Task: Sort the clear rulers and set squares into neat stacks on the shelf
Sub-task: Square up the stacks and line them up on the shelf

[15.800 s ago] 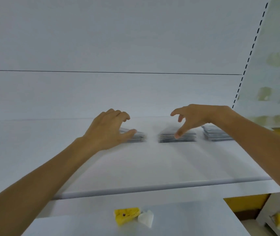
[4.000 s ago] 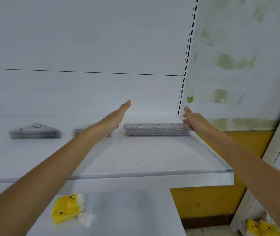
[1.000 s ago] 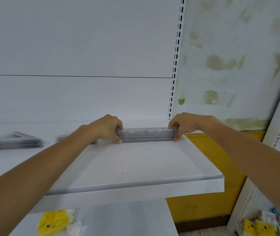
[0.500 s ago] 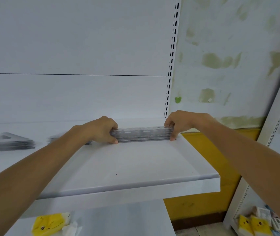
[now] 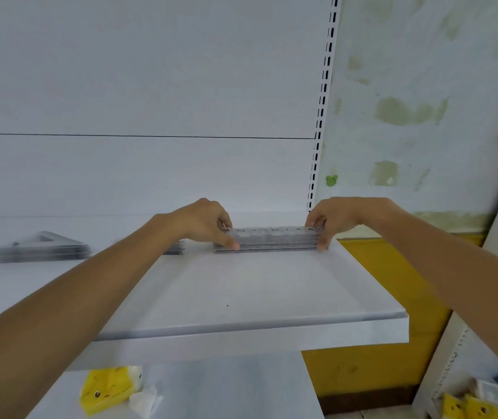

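Two hands square the ruler stack [image 5: 275, 240].
The left hand [image 5: 202, 222] and right hand [image 5: 332, 219] grasp its ends; press fingers [image 5: 321, 246] inward evenly, edges flush.

**Clear plastic on matt white**

The long stack of clear plastic rulers [image 5: 275, 238] I grip looks smooth and glossy, like the stack of clear plastic triangular set squares [image 5: 42, 247]. The flat white shelf [image 5: 241, 291] before me looks like smooth, matt painted metal
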The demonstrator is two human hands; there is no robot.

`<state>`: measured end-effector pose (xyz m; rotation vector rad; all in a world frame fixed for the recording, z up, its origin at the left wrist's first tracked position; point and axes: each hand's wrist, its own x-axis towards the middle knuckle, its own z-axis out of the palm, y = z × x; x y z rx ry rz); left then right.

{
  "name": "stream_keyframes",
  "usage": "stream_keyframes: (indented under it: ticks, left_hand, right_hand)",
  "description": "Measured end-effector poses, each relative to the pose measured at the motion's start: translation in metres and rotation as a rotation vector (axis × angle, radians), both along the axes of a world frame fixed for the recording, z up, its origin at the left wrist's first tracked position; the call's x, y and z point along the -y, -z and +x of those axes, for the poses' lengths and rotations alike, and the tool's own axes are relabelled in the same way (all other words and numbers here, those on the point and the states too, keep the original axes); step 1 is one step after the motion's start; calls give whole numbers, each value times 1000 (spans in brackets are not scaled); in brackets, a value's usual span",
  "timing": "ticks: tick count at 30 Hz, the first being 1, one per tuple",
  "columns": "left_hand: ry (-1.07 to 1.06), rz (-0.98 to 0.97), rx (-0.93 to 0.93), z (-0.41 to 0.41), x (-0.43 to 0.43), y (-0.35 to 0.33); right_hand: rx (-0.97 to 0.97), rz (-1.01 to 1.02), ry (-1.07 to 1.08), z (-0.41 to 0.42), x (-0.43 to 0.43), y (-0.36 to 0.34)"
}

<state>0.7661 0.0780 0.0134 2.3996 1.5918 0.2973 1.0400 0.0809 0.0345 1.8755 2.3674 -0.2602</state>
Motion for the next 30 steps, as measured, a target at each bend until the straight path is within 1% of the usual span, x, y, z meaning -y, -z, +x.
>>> stream_keyframes:
  ticks: [4, 10, 16, 19, 21, 25, 27, 30]
  left_hand:
    - [19, 41, -35, 6, -1, 1]
    - [9, 53, -32, 7, -4, 0]
    - [-3, 64, -27, 8, -3, 1]
    - [-12, 28, -64, 7, 0, 0]
    - [-28, -2, -107, 6, 0, -3]
    - [-10, 4, -210, 6, 0, -2]
    - [3, 17, -211, 5, -1, 3]
    - [20, 27, -166, 3, -2, 7]
  right_hand:
    - [4, 43, -4, 1, -2, 3]
    - [24, 85, -8, -1, -3, 3]
    - [62, 80, 0, -4, -2, 2]
    - [86, 6, 0, -8, 1, -3]
    - [66, -29, -2, -12, 2, -8]
    - [51, 0, -17, -21, 2, -3]
    - [48, 26, -17, -24, -1, 4]
    - [8, 62, -26, -24, -5, 10]
